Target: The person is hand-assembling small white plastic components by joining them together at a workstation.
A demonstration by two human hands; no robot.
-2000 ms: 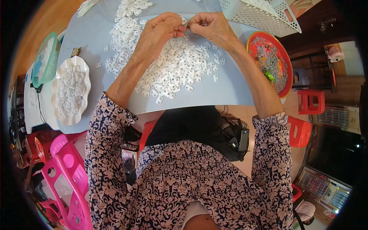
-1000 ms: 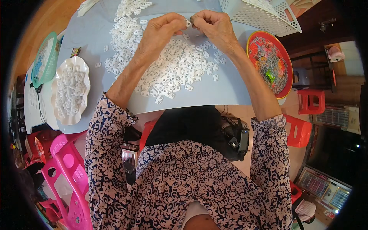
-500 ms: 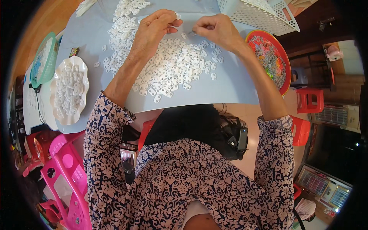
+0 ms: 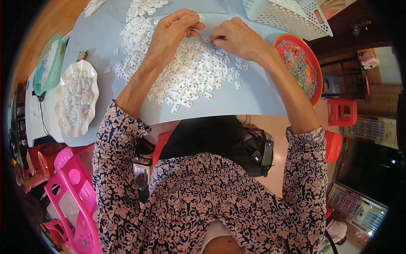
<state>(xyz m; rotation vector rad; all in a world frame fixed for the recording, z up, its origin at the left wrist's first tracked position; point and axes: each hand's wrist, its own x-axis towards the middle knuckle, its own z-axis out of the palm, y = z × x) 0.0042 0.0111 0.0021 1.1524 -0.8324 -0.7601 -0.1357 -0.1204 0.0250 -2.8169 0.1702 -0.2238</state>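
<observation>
My left hand (image 4: 174, 33) is above the far side of the table, thumb and fingertips closed on a small white plastic piece (image 4: 201, 17). Facing it, my right hand (image 4: 237, 39) has its fingers pinched together beside the far right edge of a pile of white plastic pieces (image 4: 194, 78). Whatever lies between those fingertips is hidden. The pieces in the pile are small and flat, with dark round marks or holes. More white pieces (image 4: 137, 36) spread beyond my left forearm. To the right, a red bowl (image 4: 320, 80) holds many small grey metal parts (image 4: 292, 51).
A white scalloped dish (image 4: 94, 99) of white pieces stands at the table's left, beside a green basket (image 4: 55, 74). A pale perforated basket (image 4: 270, 15) is at the far right. Around the table are a pink chair (image 4: 76, 178) and red stools (image 4: 341, 110).
My right hand has shifted slightly down and left toward the pile, and the thin grey piece at its fingertips no longer shows. My left hand keeps its white piece, moving slightly right.
</observation>
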